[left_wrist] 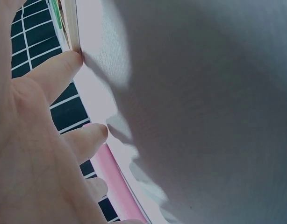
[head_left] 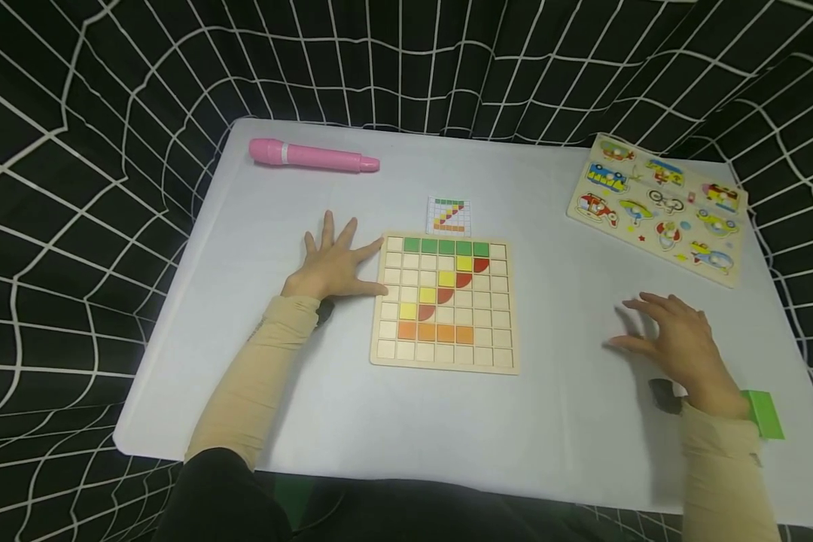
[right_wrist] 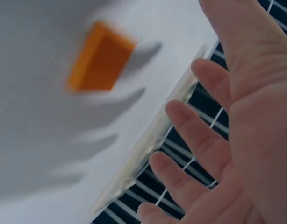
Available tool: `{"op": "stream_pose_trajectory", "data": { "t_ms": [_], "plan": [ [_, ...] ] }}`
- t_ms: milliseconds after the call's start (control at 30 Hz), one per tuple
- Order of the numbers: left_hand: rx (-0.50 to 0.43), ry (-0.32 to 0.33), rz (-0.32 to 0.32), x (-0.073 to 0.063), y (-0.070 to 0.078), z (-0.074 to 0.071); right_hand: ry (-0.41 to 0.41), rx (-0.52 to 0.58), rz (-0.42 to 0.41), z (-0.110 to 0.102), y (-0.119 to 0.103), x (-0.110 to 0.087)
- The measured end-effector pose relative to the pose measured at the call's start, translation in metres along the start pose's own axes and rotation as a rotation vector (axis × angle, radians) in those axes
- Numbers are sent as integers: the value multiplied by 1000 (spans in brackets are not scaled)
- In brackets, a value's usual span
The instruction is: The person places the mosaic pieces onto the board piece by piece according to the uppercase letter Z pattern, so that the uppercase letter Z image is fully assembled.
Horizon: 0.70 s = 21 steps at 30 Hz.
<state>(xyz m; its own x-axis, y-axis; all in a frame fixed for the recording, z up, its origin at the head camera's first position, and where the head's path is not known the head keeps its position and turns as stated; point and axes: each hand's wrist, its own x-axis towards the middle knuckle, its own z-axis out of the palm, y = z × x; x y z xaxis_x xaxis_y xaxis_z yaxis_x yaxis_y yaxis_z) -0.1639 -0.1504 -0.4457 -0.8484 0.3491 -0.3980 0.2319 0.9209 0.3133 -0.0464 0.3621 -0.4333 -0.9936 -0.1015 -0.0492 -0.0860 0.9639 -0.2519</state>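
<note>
A wooden grid board (head_left: 445,360) lies mid-table. It bears a row of green squares (head_left: 447,247), a slanting line of yellow squares (head_left: 427,295) and red quarter-round pieces (head_left: 445,296), and a row of orange squares (head_left: 436,332). My left hand (head_left: 330,267) is spread flat at its left side, thumb and index finger touching the edge. To the right, my right hand (head_left: 680,346) hovers over the table, fingers parted and bent, holding nothing. A blurred orange block (right_wrist: 101,58) shows beyond those fingers in the right wrist view; whether it rests on the table I cannot tell.
A small pattern card (head_left: 449,217) lies just above the board. A pink toy microphone (head_left: 315,156) is at the back left, and a vehicle puzzle board (head_left: 660,207) at the back right. Beside my right wrist sits a green block (head_left: 764,415). Black netting-patterned cloth (head_left: 420,68) surrounds the table.
</note>
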Motion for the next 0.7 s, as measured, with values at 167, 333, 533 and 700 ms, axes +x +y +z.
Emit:
{"op": "stream_pose_trajectory", "data": {
  "t_ms": [167, 333, 533, 700],
  "plan": [
    [0, 6, -4, -1, 0, -1, -14, -11, 17, 1, 19, -13],
    [2, 10, -2, 0, 0, -1, -82, -36, 42, 1, 32, -22],
    [-4, 9, 0, 0, -1, 0, -57, -45, 4, 5, 38, -27],
    [-5, 11, 1, 0, -1, 1, -28, -32, -9, 9, 38, -29]
  ]
}}
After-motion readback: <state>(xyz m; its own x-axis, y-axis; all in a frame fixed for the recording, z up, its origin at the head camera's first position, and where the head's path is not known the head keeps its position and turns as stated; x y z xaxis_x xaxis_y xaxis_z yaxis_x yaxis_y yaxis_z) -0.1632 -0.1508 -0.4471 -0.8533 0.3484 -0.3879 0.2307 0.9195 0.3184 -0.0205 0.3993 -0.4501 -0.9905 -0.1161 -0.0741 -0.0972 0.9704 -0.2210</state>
